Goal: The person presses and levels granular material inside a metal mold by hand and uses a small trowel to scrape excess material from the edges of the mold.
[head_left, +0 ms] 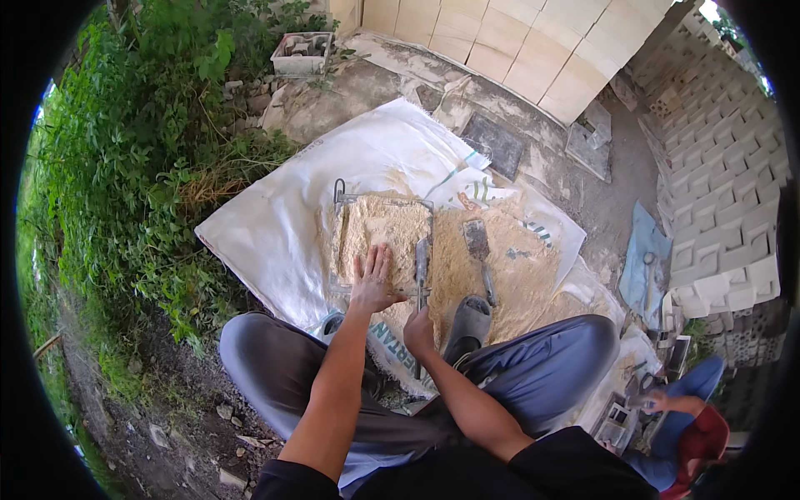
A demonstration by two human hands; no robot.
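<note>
Metal mould (pixel 432 223) by the near edge of the white sack (pixel 267 217), seemingly filled with pale powder (pixel 400 221), top unlevelled; left hand (pixel 374 282) spread on it; right hand (pixel 419 332) fisted round a metal bar (pixel 422 260).

Frame (pixel 432 220) dull metal; powder (pixel 385 223) matt, grainy; sack (pixel 268 220) woven plastic, faintly glossy.
</note>
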